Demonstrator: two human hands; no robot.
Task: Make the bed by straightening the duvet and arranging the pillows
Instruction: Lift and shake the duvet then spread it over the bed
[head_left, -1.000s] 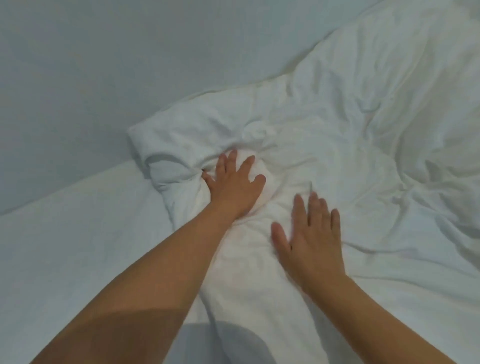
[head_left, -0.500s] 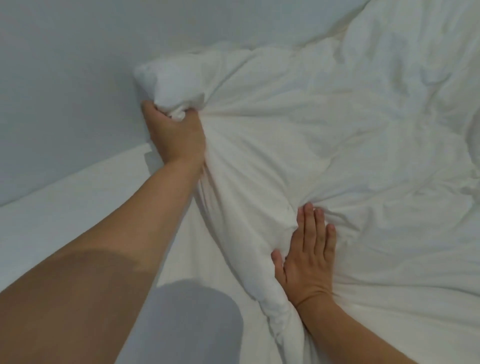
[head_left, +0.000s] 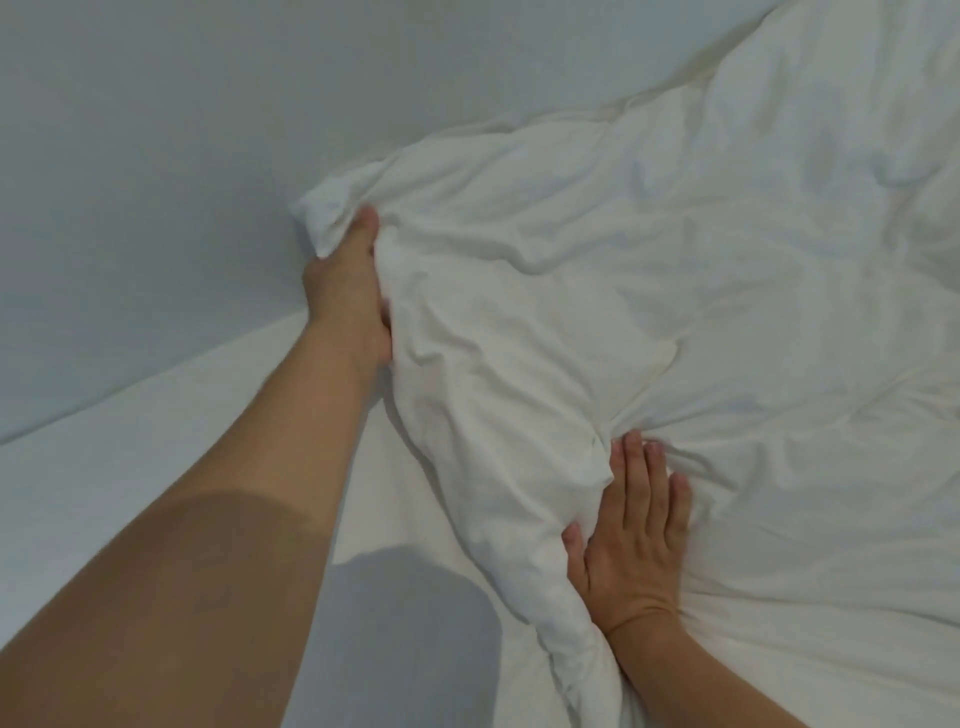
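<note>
Plain pale wall (head_left: 156, 156) runs along the far side of the bed; the fitted sheet (head_left: 130, 441) meets it in a straight line at left. A dark shadow lies on the sheet between the forearms. White duvet (head_left: 675, 312), heavily creased, covers the right and centre of the bed, its near edge bunched into a thick roll. Left hand (head_left: 348, 296) is closed around the duvet corner, which sits up against the wall. Right hand (head_left: 636, 545) lies flat, fingers extended and together, pressing the duvet beside the rolled edge. Creases radiate from its fingertips.
</note>
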